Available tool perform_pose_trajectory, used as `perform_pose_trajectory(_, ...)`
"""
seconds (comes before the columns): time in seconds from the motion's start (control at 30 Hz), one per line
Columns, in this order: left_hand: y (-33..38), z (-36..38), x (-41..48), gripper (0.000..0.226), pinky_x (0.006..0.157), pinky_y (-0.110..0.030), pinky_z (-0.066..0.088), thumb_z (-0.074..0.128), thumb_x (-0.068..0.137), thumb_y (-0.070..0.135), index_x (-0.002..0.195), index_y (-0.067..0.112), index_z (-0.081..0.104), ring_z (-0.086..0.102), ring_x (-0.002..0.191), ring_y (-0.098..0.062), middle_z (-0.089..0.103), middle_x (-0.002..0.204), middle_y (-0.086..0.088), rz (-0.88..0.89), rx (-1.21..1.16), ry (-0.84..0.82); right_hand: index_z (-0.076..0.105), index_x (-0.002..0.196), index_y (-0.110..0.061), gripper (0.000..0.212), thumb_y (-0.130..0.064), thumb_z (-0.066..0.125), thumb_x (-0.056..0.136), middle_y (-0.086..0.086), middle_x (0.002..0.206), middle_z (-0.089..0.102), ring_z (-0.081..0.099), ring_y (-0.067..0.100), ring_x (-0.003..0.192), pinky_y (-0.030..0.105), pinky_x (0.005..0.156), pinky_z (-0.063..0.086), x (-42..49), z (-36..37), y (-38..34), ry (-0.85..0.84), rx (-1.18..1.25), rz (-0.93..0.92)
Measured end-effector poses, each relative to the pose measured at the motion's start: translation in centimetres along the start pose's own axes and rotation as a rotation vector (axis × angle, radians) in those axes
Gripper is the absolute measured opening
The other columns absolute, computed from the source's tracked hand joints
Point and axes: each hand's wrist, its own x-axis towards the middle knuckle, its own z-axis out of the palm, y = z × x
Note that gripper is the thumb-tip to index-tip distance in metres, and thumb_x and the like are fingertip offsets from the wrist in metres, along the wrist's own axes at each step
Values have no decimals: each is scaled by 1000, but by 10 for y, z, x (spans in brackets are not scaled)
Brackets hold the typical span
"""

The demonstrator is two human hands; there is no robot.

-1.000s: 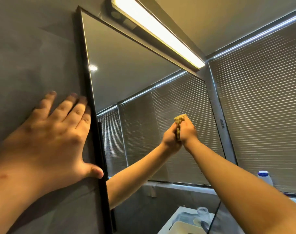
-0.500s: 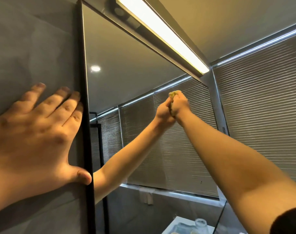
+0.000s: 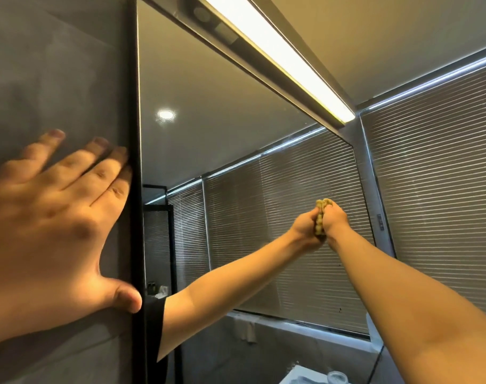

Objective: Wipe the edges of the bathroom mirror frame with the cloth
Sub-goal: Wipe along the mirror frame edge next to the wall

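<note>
Two bare hands are raised at a wall-mounted bathroom mirror. On the far left, the left hand (image 3: 51, 234) lies flat on the grey wall (image 3: 56, 65), fingers straight and slightly spread, its little finger and thumb touching the black left edge of the mirror frame (image 3: 135, 162). Moving right, the mirror glass (image 3: 222, 134) reflects ceiling, window blinds and an arm. Further right, the right hand (image 3: 334, 220) is curled round a bunched yellow cloth (image 3: 320, 217), pressing it against the glass, near the right edge but not on it. Above runs a lit light bar (image 3: 278, 56); real blinds (image 3: 441, 167) fill the far right. Progress is hard to judge: no edge shows a visible wiped mark, and the cloth sits on glass, so frame wiping likely remains. A clear container (image 3: 337, 377) peeks in at the bottom; its contents cannot be made out.
</note>
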Motion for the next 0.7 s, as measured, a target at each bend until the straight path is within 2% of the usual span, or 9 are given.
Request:
perform_pose_trajectory(0.13,22,8,-10,34,110,-39,35,35,103,32,105,14,64,59,101,-23,67,101,-8,31,-71,-78,63,107,-15,27,-17,36,103,-1,84,59,49,10,62,22,51,44,-1,7,-16,30,-15,-14)
perform_pose_trajectory(0.2,33,2,-19,34,105,-36,39,34,104,31,103,14,63,60,98,-21,68,95,-6,2,-205,-109,61,98,-17,24,-15,38,102,-2,78,56,48,10,60,18,44,43,1,14,-27,23,17,-43)
perform_pose_trajectory(0.3,65,-8,-19,32,95,-33,44,31,105,31,103,17,60,60,92,-18,68,89,-4,-122,-476,-169,57,75,-19,29,-11,38,97,-4,75,55,47,9,59,19,46,42,1,28,-52,-23,42,-90)
perform_pose_trajectory(0.33,78,-12,-19,32,93,-32,45,30,105,31,103,17,59,60,91,-17,69,87,-3,-113,-456,-137,55,74,-20,30,-9,37,96,-5,74,54,46,8,60,16,47,41,0,35,-63,-63,48,-117)
perform_pose_trajectory(0.4,106,-12,-11,31,96,-31,43,31,105,31,105,17,59,59,94,-17,68,90,-2,-12,-424,-104,57,77,-21,28,-11,37,94,-4,77,55,48,9,64,18,53,42,-1,49,-88,-118,21,-224)
perform_pose_trajectory(0.47,132,-23,-13,27,101,-33,36,35,103,27,111,15,57,54,102,-19,66,97,-5,157,-405,-92,62,77,-31,23,-28,40,83,-2,80,54,49,15,68,29,60,42,8,62,-108,-162,-93,-387)
perform_pose_trajectory(0.57,168,-40,-25,37,117,-36,23,35,102,25,132,9,48,39,133,-27,52,129,-13,318,-517,-167,62,75,-40,26,-35,38,77,-1,84,55,52,25,79,40,77,46,-2,88,-139,-243,-172,-632)
perform_pose_trajectory(0.63,188,-50,-41,47,116,-39,30,43,100,31,141,9,43,42,135,-25,50,139,-11,522,-402,-84,62,82,-29,27,-22,36,85,2,92,57,55,32,93,44,90,46,-53,101,-169,-261,-145,-788)
perform_pose_trajectory(0.7,197,-69,-35,52,107,-40,42,60,89,46,130,16,56,56,120,-20,62,122,-2,477,-453,-108,62,88,-14,26,-14,36,89,4,97,57,54,29,99,37,94,44,-82,109,-182,-293,-132,-905)
